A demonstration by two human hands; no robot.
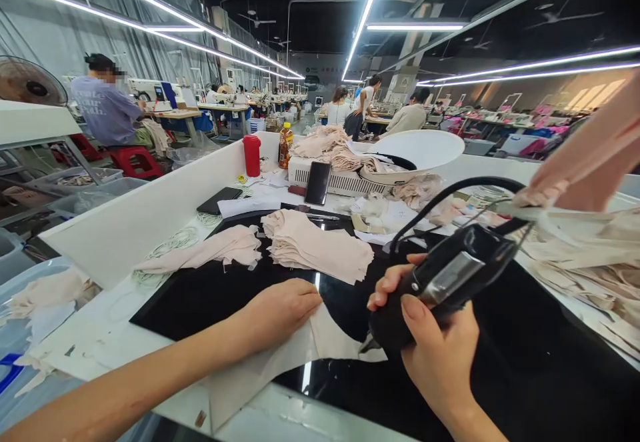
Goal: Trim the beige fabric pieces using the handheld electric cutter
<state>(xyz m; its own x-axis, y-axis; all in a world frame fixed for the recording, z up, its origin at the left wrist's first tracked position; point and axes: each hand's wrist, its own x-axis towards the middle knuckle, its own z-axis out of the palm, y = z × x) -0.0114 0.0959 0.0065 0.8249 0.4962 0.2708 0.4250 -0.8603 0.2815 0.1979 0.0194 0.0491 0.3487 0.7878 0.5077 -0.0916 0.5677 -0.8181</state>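
Observation:
My right hand [443,342] is wrapped round a black corded handheld tool [463,255] with a shiny metal plate on its side. The tool's narrow metal tip points down at the right end of a pale beige cloth piece [260,375]; whether it touches the cloth I cannot tell. My left hand [285,305] is closed, fingers together, on the upper edge of that cloth, whose lower part hangs over the table's front edge. Just beyond lie a neat stack of beige cloth pieces [320,245] and a looser pink-beige bundle [220,249].
A glossy black board [505,362] covers the worktop. Behind it stand a phone [317,183], a red cup [252,155], a bottle [285,145] and a white machine [325,181] heaped with cloth. More cloth [590,262] lies at right. Several people work in the background.

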